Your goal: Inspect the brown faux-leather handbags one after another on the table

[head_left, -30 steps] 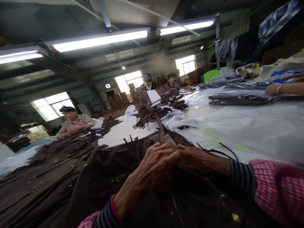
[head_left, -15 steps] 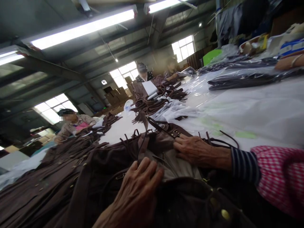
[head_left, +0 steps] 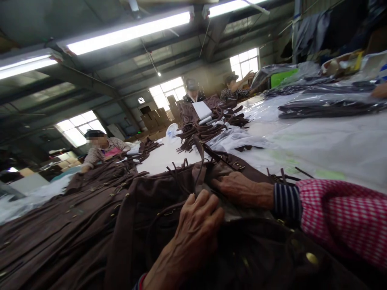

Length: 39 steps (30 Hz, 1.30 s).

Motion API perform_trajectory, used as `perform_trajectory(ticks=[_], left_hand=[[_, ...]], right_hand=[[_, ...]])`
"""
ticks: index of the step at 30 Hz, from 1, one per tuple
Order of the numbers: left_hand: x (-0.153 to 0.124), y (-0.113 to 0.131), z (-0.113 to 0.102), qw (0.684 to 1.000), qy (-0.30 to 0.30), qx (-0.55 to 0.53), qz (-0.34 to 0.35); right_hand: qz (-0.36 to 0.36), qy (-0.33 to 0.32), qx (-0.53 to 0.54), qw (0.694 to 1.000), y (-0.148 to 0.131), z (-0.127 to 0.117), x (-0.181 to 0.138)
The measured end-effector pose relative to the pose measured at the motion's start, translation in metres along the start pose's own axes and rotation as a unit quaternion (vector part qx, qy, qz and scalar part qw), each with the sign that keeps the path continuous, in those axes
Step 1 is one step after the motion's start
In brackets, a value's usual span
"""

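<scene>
A dark brown garment [head_left: 142, 209] with brass snaps and drawstrings lies right in front of me on the table. My left hand [head_left: 196, 229] rests on it with the fingers curled over a fold of the cloth. Just beyond, my right hand [head_left: 238, 187] presses on the garment's greyish lining, its fingers bent and pinching the fabric near a buckled strap [head_left: 223, 159]. A thin drawstring [head_left: 199, 169] arcs up between the two hands.
More brown garments [head_left: 60, 225] are spread to my left. A heap of brown straps [head_left: 208, 125] sits mid-table, with bagged dark garments [head_left: 329, 106] and clear plastic at right. Three other people [head_left: 102, 147] sit at the table's far side.
My left hand moved forward and curled onto the fabric, nearer the right hand. The right hand stayed on the lining. The camera tilted slightly.
</scene>
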State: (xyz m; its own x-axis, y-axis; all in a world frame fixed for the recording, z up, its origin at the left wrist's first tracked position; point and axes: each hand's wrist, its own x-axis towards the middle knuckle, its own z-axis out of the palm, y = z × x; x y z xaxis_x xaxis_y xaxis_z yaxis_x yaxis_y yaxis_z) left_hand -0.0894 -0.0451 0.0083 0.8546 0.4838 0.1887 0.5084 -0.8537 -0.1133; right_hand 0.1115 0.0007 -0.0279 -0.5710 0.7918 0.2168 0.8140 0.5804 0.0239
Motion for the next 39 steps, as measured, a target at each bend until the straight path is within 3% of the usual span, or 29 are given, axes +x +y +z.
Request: perform_trajectory(ticks=[6,10,16,21,29,34,39], left_hand=[[-0.001,-0.001,0.002,1.0,-0.001,-0.006,0.01],[-0.001,-0.001,0.002,1.0,-0.006,0.002,0.003],[0.0,-0.002,0.005,1.0,0.01,-0.004,0.004],[0.002,-0.003,0.005,1.0,0.023,-0.011,0.005],[0.002,-0.001,0.004,1.0,0.021,-0.023,-0.003],[0.003,-0.001,0.003,0.999,0.016,-0.026,-0.012],[0.003,-0.002,0.005,0.999,0.02,-0.02,-0.015]], right_hand=[[0.0,0.004,-0.075,0.997,-0.007,0.007,-0.006],[-0.024,0.016,-0.057,0.998,-0.008,0.002,-0.005],[0.062,0.02,-0.041,0.997,-0.005,0.003,-0.001],[0.04,-0.006,-0.006,0.999,-0.003,0.001,0.004],[0.069,-0.005,0.032,0.997,-0.001,-0.005,0.0],[0.028,0.001,0.032,0.999,-0.001,0.0,0.006],[0.073,0.018,0.046,0.996,-0.001,-0.001,0.001]])
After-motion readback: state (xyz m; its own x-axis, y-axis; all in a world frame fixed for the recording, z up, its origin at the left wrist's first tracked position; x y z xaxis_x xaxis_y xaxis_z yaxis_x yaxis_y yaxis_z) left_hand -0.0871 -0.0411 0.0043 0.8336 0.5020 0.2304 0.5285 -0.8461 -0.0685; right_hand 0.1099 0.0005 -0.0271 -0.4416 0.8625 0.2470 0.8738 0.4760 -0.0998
